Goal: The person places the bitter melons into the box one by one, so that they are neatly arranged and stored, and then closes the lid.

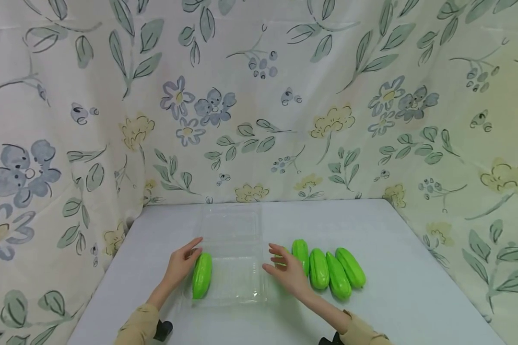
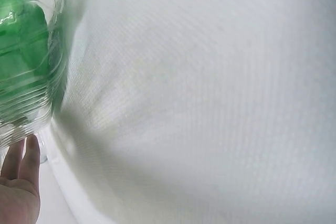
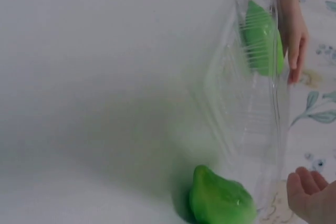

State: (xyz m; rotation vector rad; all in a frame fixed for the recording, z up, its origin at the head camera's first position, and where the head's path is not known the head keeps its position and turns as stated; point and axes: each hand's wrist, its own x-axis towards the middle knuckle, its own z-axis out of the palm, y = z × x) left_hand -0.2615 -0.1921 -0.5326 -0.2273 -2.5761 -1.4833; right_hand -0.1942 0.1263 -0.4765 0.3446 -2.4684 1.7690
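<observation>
A clear plastic clamshell box [image 1: 237,280] lies open on the table, its lid [image 1: 230,225] folded toward the back. One bright green, long, ridged vegetable [image 1: 202,276] lies lengthwise inside, along the box's left wall. At that wall is my left hand [image 1: 181,261], its fingertips at the rim; the left wrist view shows straight fingers [image 2: 30,163] against the box's ribbed side. My right hand [image 1: 290,273] is just off the box's right side, fingers apart and holding nothing. It partly covers another green vegetable, seen behind its fingers.
Right of my right hand, several similar green vegetables [image 1: 338,277] lie side by side on the white table [image 1: 397,297]. A floral curtain [image 1: 259,143] hangs behind the table's far edge and along both sides.
</observation>
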